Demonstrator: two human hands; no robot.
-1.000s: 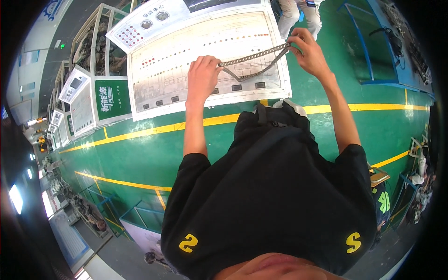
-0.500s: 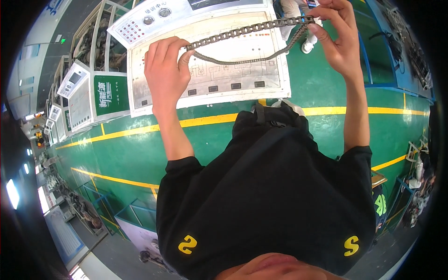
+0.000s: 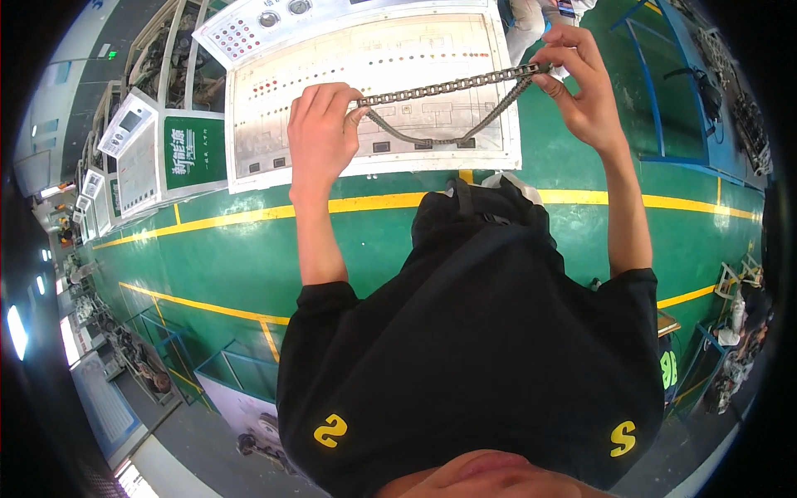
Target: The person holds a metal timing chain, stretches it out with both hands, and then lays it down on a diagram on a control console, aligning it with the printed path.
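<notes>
Stretched between my two hands is a dark metal timing chain [image 3: 448,86], a closed loop of links. Its upper run is nearly straight, rising a little to the right, while the lower run sags in a curve. My left hand [image 3: 322,129] pinches the loop's left end between thumb and fingers. At the other end, my right hand [image 3: 579,87] grips the chain with thumb and forefinger, its other fingers bent above. The chain hangs in the air in front of a white sloped training panel [image 3: 324,75] printed with a diagram.
A green floor [image 3: 390,241] with yellow lines [image 3: 365,203] lies around me. Another person's light trousers [image 3: 525,25] show beyond the panel. More consoles [image 3: 137,158] stand at the left, and a blue-framed bench [image 3: 672,158] is at the right.
Both hands have come nearer to me and closer together, the left moving rightward and the right slightly leftward. The chain's lower run now sags deeper.
</notes>
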